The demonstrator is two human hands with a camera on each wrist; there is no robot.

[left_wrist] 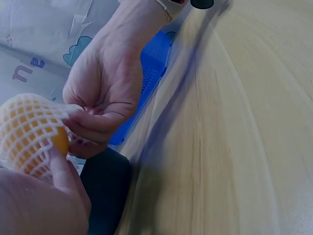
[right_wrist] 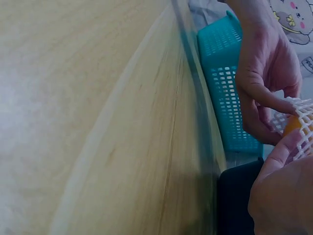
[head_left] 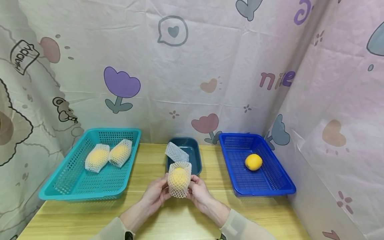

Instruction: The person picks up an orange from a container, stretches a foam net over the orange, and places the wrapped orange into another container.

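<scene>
A lemon (head_left: pixel 179 178) in a white foam net sleeve (head_left: pixel 179 192) is held up between both hands, in front of a small dark teal tray. My left hand (head_left: pixel 156 194) grips its left side, the thumb lying on the mesh in the left wrist view. On the other side, my right hand (head_left: pixel 200 195) pinches the sleeve's edge (left_wrist: pixel 72 110). Bare yellow peel (left_wrist: pixel 60 141) shows at the sleeve's near opening. Behind it, an unfilled foam net sleeve (head_left: pixel 177 152) lies flat across the tray (head_left: pixel 195 154).
A turquoise basket (head_left: pixel 87 193) at left holds two netted lemons (head_left: pixel 98 157). At right, a blue basket (head_left: pixel 255 192) holds one bare lemon (head_left: pixel 253 162). All stand on a wooden table (head_left: pixel 210 220) with a printed curtain (head_left: pixel 180 66) behind and at the sides.
</scene>
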